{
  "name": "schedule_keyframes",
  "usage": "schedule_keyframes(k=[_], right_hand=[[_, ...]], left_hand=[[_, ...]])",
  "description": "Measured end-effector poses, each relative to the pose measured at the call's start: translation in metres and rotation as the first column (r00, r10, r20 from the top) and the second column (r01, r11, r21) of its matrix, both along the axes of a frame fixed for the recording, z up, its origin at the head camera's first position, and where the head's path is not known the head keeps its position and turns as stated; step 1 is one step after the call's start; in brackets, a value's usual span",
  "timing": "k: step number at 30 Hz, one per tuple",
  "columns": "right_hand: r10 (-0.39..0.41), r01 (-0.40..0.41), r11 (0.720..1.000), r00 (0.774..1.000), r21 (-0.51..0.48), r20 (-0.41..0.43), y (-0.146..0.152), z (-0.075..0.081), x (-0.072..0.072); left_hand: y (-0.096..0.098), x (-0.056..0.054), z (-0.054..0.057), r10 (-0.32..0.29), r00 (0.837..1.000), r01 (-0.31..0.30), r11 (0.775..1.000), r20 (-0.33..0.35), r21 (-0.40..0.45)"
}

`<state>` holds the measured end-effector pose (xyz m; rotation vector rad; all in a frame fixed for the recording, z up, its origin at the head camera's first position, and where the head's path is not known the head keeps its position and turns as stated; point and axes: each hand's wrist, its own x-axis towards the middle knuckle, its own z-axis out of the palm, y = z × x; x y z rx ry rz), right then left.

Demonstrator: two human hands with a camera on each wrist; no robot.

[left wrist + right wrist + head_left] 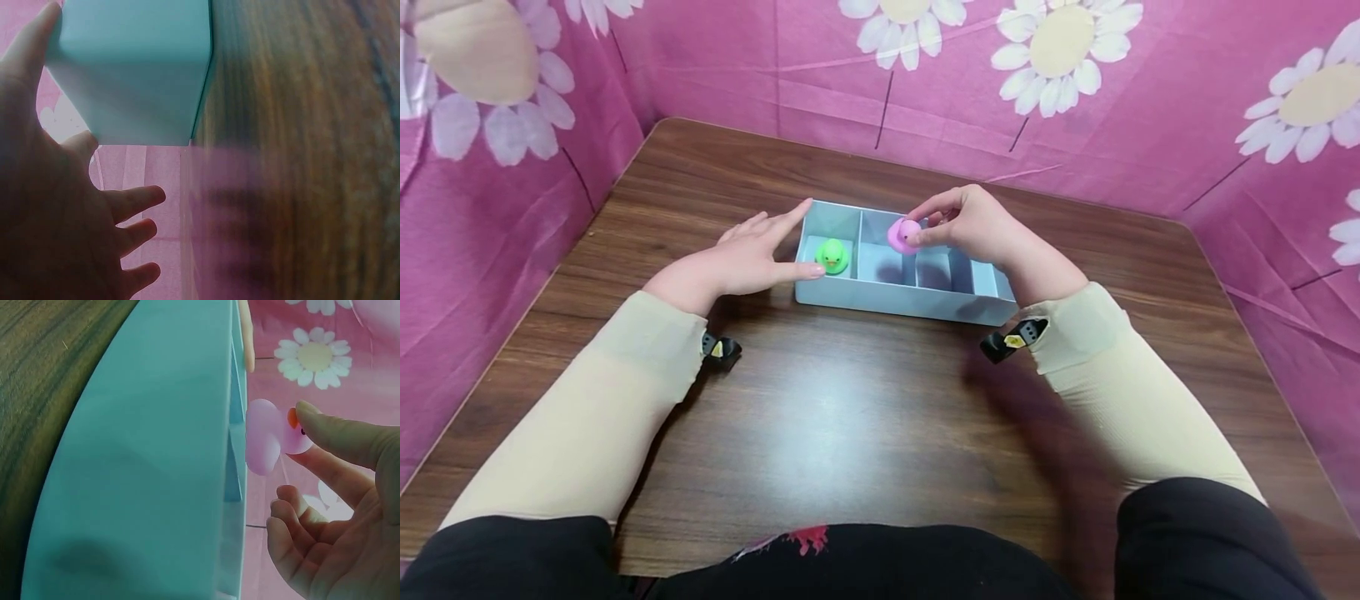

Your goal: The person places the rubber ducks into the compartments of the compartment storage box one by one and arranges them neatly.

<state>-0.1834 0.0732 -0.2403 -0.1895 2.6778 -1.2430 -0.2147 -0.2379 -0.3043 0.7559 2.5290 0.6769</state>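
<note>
A light blue divided box [902, 298] stands on the table, its compartments side by side. Inside its leftmost compartment sits a green rubber duck [832, 256]. My left hand [748, 260] spans the box's left end, fingers spread and straight; the thumb lies at the front rim and the index finger at the back corner. In the left wrist view, the other fingers [134, 236] reach out free of the box wall [134, 94]. Between thumb and index finger, my right hand [981, 227] pinches a pink rubber duck [264, 437] above the second compartment, its other fingers loosely curled.
The brown wooden table [850, 417] extends around the box on all sides. Behind it and at both sides hangs a pink cloth [722, 75] with large white flowers. Black wrist cameras [1015, 340] sit at both cuffs, the right one close to the box's front right corner.
</note>
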Motion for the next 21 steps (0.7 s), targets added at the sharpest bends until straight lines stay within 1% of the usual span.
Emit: schedule_keyframes(k=[10, 21], right_hand=[[0.003, -0.004, 1.0, 1.0, 0.016, 0.022, -0.008, -0.011, -0.002], [-0.016, 0.013, 0.999, 0.998, 0.046, 0.063, -0.011, -0.021, -0.004]], left_hand=[[0.0, 0.0, 0.0, 0.002, 1.0, -0.002, 1.0, 0.007, -0.001], [0.0, -0.001, 0.0, 0.001, 1.0, -0.001, 1.0, 0.003, -0.006]])
